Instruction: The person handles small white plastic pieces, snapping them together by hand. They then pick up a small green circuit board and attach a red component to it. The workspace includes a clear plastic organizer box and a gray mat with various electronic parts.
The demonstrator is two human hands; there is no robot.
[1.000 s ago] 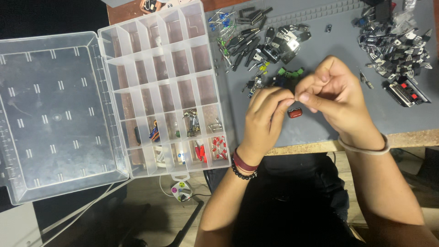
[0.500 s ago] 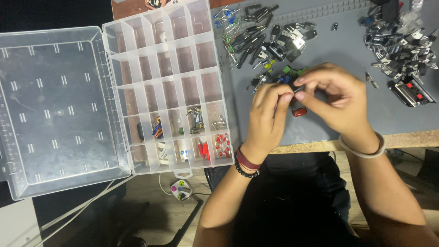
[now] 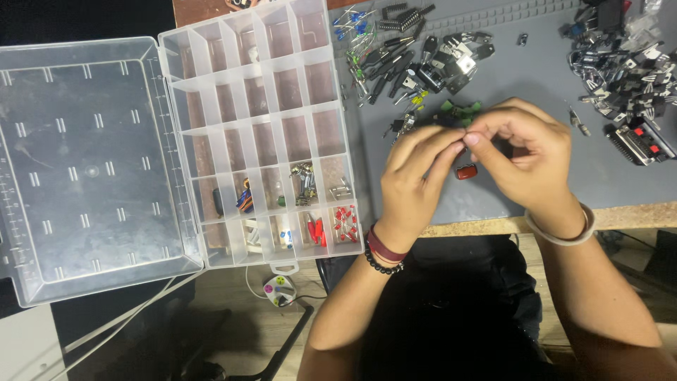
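My left hand point(image 3: 415, 176) and my right hand point(image 3: 525, 152) meet fingertip to fingertip over the grey mat point(image 3: 550, 92), pinching something very small between them; what it is I cannot make out. A small red-brown component point(image 3: 465, 171) lies on the mat just under the fingers. Green parts point(image 3: 460, 111) sit right behind my fingertips. The clear compartment box point(image 3: 261, 127) stands open to the left of my left hand, its near rows holding small red, blue and metal parts point(image 3: 331, 226).
The box's open lid point(image 3: 84, 169) lies flat at far left. Black and metal components point(image 3: 416, 56) are heaped at the mat's back centre, and more point(image 3: 624, 67) at the back right with a black connector point(image 3: 638, 144). The wooden table edge point(image 3: 635, 210) runs below the mat.
Both hands have stayed together over the same spot, fingers shifting slightly around the small item. The view has drifted a little; nothing else moved.
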